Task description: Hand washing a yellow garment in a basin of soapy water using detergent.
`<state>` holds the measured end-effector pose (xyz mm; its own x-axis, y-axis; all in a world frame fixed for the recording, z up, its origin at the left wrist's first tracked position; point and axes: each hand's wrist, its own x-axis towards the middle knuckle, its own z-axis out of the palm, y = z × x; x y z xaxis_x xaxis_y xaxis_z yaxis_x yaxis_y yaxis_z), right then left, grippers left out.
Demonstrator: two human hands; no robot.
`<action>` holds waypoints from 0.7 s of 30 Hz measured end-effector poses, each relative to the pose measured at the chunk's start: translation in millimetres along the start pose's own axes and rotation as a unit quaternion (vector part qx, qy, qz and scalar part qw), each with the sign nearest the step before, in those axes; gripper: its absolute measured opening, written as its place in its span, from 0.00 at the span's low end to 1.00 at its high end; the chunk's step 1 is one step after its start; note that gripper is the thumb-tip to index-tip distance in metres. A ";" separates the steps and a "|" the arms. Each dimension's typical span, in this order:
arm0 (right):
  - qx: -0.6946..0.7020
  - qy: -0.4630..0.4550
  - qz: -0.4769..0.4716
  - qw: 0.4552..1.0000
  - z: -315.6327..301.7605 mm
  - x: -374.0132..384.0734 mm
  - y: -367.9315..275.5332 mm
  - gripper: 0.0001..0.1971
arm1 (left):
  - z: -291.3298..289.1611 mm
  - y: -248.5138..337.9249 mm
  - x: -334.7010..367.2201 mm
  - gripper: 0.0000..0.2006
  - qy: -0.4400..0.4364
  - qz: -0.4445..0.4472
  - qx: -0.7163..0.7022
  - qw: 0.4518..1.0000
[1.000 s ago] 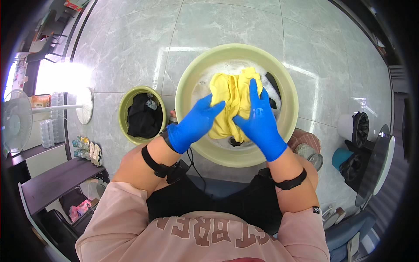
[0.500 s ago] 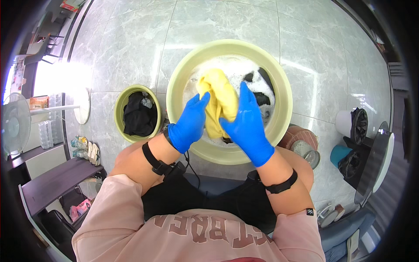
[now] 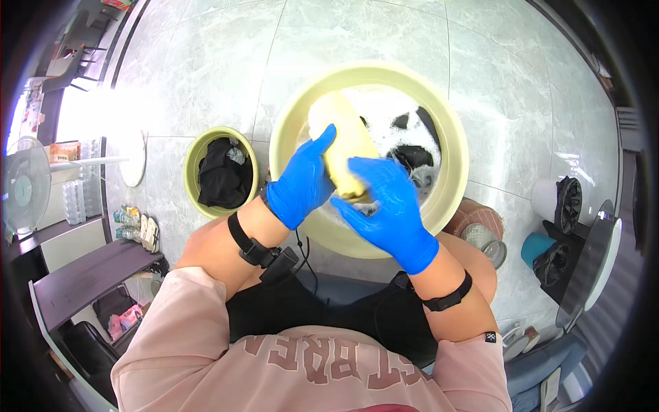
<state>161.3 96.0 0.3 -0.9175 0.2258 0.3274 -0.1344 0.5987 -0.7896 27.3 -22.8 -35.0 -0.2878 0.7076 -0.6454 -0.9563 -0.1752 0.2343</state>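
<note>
A bunched yellow cloth (image 3: pixel 341 141) is held over the large pale-green basin (image 3: pixel 458 175). My left hand (image 3: pixel 302 182), in a blue glove, grips the cloth's left side, its thumb lying along it. My right hand (image 3: pixel 388 206), gloved in blue too, is at the lower right end of the cloth with thumb and fingers apart; its fingertips are slightly blurred and overlap the cloth's edge. White suds (image 3: pixel 384 103) and dark, soaked clothes (image 3: pixel 414 156) fill the basin beneath. What lies under my hands is hidden.
Left of the basin stands a smaller green bucket (image 3: pixel 191 180) with dark clothes (image 3: pixel 223 175) in it. By my right knee are a brownish round object (image 3: pixel 480 216) and a glass jar (image 3: pixel 493 250). A white fan (image 3: pixel 27 178) stands far left; lined bins (image 3: pixel 539 250) stand right.
My right hand has drawn down the cloth toward its lower end, its fingers turning leftward. The yellow cloth is bunched more compactly, and my left hand stays on it.
</note>
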 end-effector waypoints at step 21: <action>0.046 -0.023 0.195 0.979 -44.8 -9.2 35.1 0.37 | 1.0 1.4 -10.1 0.25 0.104 0.067 0.189 0.974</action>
<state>181.7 149.4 -7.2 -0.9214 0.3873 -0.0308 0.1989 0.4020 -0.8938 28.9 -29.5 -27.5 -0.4515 0.5341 -0.7148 -0.8328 0.0353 0.5524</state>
